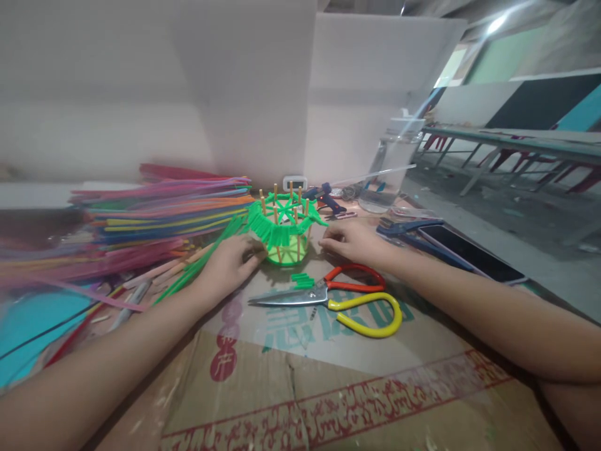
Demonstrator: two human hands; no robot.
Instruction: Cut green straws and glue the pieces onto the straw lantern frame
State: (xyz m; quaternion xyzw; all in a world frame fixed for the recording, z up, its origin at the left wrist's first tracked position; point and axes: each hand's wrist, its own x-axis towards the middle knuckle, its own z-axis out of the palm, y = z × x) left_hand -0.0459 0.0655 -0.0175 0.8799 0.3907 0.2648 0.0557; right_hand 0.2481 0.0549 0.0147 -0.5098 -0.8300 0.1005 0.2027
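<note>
A small round frame (282,233) of green pipe cleaners stands upright, woven around thin wooden sticks on a green base. My left hand (235,258) is at its left side, fingers curled and thumb against the base's edge. Just right of the frame, my right hand (350,243) has its fingers bent together, close under a loose green pipe-cleaner end (320,220); whether it pinches anything is hidden. Scissors (323,294) with one red and one yellow handle lie with blades apart in front. Short green cut pieces (303,280) rest beside the blades.
Bundles of coloured pipe cleaners (183,210) spread along the left. Behind the frame are a blue glue gun (331,199) and a small white device (295,183). At right stand a clear water jug (389,166), pliers (408,235) and a phone (472,254). Printed cardboard (244,394) covers the tabletop.
</note>
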